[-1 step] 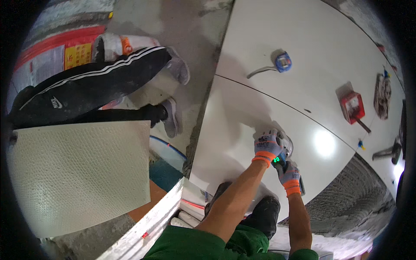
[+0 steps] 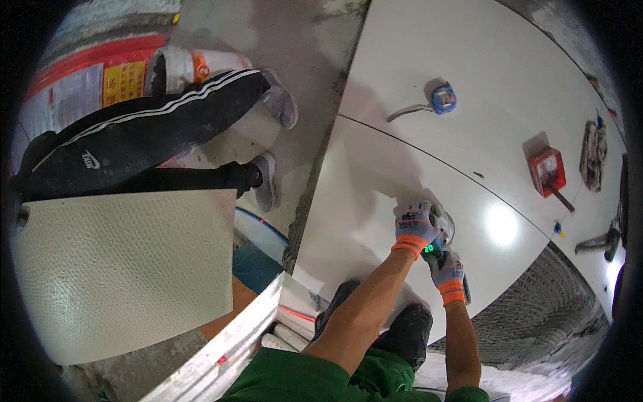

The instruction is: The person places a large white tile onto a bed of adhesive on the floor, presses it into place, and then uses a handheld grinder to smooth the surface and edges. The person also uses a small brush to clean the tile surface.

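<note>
Handheld tool w/ green display is gripped by left hand & right hand near tile front edge; should be kept flat, pressure even.

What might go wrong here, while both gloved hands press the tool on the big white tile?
The tool sits near the joint line, so the large tile might shift out of level. Another person's shoe stands close to the tile edge and might bump it. The tape measure lying loose on the neighbouring tile might get kicked.

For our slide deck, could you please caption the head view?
Gloved left hand and right hand press a handheld tool onto a large white floor tile.
</note>
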A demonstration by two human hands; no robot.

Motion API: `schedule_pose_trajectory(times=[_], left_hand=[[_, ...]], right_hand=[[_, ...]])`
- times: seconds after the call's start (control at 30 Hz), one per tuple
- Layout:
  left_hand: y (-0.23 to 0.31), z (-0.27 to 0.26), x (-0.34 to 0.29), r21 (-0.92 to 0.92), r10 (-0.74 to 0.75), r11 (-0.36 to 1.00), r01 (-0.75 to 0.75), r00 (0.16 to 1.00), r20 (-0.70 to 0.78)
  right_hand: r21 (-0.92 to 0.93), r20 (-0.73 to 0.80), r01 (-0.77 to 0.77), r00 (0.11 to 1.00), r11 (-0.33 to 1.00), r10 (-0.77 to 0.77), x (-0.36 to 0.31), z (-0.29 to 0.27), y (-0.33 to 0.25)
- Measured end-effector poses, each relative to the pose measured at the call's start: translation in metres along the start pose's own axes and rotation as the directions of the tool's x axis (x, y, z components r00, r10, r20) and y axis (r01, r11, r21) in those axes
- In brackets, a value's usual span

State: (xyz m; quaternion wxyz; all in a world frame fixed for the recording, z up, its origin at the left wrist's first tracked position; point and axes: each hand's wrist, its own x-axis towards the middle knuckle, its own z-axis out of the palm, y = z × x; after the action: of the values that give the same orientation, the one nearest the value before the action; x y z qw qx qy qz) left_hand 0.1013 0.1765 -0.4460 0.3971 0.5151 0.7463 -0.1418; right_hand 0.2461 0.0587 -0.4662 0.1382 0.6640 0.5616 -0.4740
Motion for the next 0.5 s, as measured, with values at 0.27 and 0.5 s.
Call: schedule_pose_trajectory(times=[0.27,0.5], left_hand=[[0.0008,-0.0046,-0.0037,-0.052,0.015,0.998,-0.018,0.999,-0.051],[0.0002,0.0007,-0.0063,-0.156,0.012,0.987,-0.031,0.993,-0.12]], right_hand=[[0.103,-0.071,0.071,0.995,0.992,-0.064,0.0018,-0.0066,-0.0025],[0.23,-0.107,0.169,0.983,0.958,-0.148,0.0016,-0.0074,-0.0048]])
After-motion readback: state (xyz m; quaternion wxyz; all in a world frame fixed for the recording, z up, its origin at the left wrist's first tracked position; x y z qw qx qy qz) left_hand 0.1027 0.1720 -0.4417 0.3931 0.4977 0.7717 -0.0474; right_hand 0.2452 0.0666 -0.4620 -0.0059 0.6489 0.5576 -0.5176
